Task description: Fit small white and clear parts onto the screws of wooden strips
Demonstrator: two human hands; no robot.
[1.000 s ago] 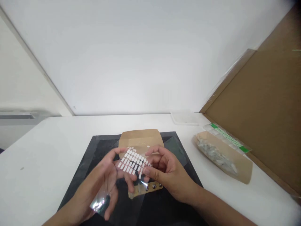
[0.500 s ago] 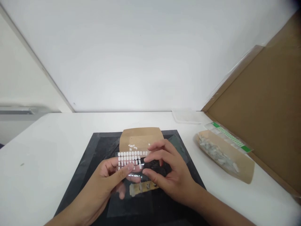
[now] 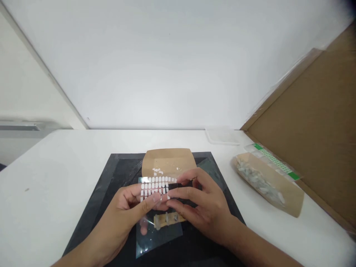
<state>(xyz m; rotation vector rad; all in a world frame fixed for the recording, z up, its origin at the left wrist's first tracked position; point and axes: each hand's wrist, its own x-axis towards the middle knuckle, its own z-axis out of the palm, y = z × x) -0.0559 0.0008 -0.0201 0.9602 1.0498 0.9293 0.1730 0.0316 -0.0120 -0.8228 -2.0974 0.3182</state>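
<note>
My left hand (image 3: 136, 204) pinches a clear plastic sheet (image 3: 158, 239) between thumb and fingers. Rows of small white stickers (image 3: 152, 185), some rounded and some square, cover its upper part. On the sheet's right side, my right hand (image 3: 200, 196) is closed with its thumb and fingertips at the last stickers; whether a single sticker is between them I cannot make out. Below the hands lies a yellowish strip (image 3: 164, 221) with small clear and metallic pieces on it, seen partly through the sheet. The fingers behind the sheet show through it.
A black mat (image 3: 105, 193) lies under the hands on the white table (image 3: 55, 170). Behind them is a brown paper tray (image 3: 168, 155) with small white bits. At right are another brown tray (image 3: 292, 196) of pale pieces, a green-and-white strip (image 3: 278, 163) and a clear lid (image 3: 222, 136).
My right thumb and fingers have closed in on the sheet's right edge, where they were apart before. The sheet's lower part now shows more plainly, tilted over the mat.
</note>
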